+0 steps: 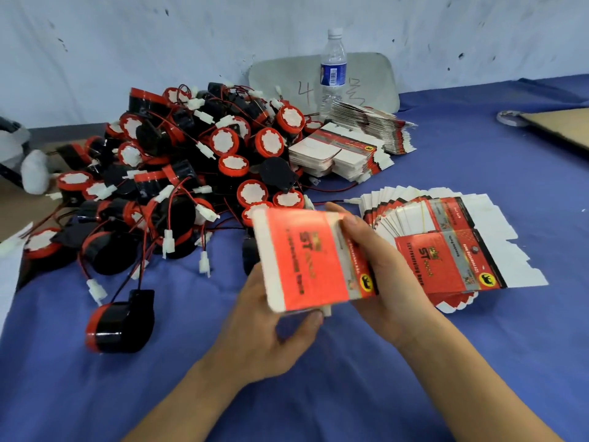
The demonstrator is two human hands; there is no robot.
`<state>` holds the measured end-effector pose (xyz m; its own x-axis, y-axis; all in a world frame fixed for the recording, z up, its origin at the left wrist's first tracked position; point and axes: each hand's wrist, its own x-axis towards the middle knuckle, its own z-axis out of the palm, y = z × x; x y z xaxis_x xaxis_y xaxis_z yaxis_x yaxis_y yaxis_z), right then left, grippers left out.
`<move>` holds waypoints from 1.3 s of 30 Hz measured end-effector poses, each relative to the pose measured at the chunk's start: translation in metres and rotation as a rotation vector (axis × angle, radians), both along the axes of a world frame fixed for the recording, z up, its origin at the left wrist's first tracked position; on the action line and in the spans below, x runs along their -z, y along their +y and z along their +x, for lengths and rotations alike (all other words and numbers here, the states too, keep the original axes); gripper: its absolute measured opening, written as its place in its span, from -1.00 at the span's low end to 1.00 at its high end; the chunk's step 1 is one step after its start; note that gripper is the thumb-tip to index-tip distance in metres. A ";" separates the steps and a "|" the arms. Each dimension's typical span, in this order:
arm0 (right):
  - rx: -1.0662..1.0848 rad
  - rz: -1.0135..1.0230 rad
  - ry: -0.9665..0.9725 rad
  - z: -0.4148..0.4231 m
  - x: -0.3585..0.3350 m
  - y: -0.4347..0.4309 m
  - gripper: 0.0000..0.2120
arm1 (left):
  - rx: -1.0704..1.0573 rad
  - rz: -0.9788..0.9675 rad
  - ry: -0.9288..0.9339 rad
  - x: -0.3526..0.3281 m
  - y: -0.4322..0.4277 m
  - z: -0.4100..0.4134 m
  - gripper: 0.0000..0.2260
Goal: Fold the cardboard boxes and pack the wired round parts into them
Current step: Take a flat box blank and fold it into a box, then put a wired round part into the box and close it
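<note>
Both my hands hold one red and white cardboard box (306, 260) above the blue cloth. My left hand (271, 333) grips its near lower edge from below. My right hand (379, 266) grips its right side, fingers curled over the far edge. The box is blurred and partly opened out. A fanned stack of flat boxes (452, 240) lies just right of my hands. A big heap of black and red round parts with red-black wires and white plugs (178, 173) fills the left of the table. One single round part (118, 323) lies apart, near left.
Two more stacks of flat boxes (350, 151) lie behind the heap, by a clear water bottle (333, 74) and a grey board (366, 78) leaning on the wall. Brown cardboard (564, 126) sits far right. The blue cloth (414, 393) covers the table.
</note>
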<state>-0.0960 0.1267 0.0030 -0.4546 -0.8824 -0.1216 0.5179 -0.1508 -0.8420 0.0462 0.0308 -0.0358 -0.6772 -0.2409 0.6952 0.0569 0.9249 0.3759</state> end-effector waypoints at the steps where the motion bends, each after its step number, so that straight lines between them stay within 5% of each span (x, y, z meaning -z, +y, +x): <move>1: 0.042 -0.031 -0.079 -0.005 0.004 -0.003 -0.66 | 0.010 0.053 0.041 -0.001 -0.003 -0.001 -0.74; 5: 0.160 -0.082 -0.425 -0.025 0.009 -0.002 -0.56 | -0.130 0.280 0.096 -0.007 -0.023 -0.003 -0.64; 9: 0.070 -0.116 -0.506 -0.027 0.013 -0.002 -0.50 | -0.293 0.367 -0.312 0.009 -0.042 -0.005 -0.38; 11: 0.026 -0.091 -0.526 -0.022 0.012 -0.004 -0.47 | -0.310 0.346 -0.332 0.017 -0.046 -0.008 -0.39; 16: -0.177 -0.053 -0.460 -0.005 0.012 -0.006 -0.57 | -0.382 0.465 -0.082 0.014 -0.047 -0.009 -0.69; 19: -0.312 -0.037 -0.451 0.001 0.012 -0.007 -0.49 | -0.375 0.816 0.200 0.005 -0.049 -0.010 -0.79; 22: -0.431 -0.015 -0.427 0.000 0.011 -0.004 -0.44 | -0.140 1.289 0.580 -0.011 -0.055 -0.007 -0.91; 24: -0.510 -0.019 -0.400 0.001 0.012 -0.004 -0.46 | -0.009 1.397 0.664 -0.023 -0.055 0.000 -0.90; 30: -0.342 0.091 -0.270 0.016 0.021 -0.014 -0.39 | 0.168 1.078 0.557 -0.036 -0.027 0.003 -0.80; 36: 0.394 0.237 0.456 0.011 0.024 -0.022 -0.44 | -0.084 0.819 0.515 -0.029 -0.016 -0.002 -0.76; 39: 0.485 0.215 0.525 0.006 0.030 -0.022 -0.54 | -0.039 0.797 0.449 -0.022 -0.010 -0.005 -0.59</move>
